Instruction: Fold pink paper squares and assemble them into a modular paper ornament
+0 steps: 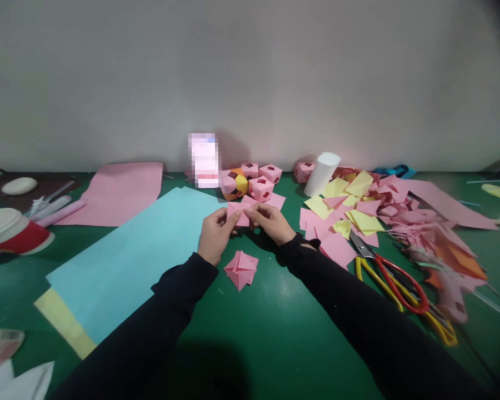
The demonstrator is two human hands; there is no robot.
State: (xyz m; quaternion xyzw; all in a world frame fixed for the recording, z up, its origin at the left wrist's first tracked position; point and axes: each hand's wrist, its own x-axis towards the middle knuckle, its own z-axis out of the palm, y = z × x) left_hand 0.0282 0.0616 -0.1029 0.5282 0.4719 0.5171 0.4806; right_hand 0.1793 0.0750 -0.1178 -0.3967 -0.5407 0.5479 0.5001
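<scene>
Head view: pink paper [237,207] sits directly between the hands, pinched by both sets of fingers; left hand [214,236] and right hand [274,224] about equally near. Long axis unclear. Folded piece [241,269] lies on worktop [283,333], wearer's side, nearer left hand.

Long black sleeves [150,321] with loose, wrinkled cuffs [206,268].

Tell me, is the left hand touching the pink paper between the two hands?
Touching. The head view shows the left hand with its thumb laid right on the pink paper.
</scene>
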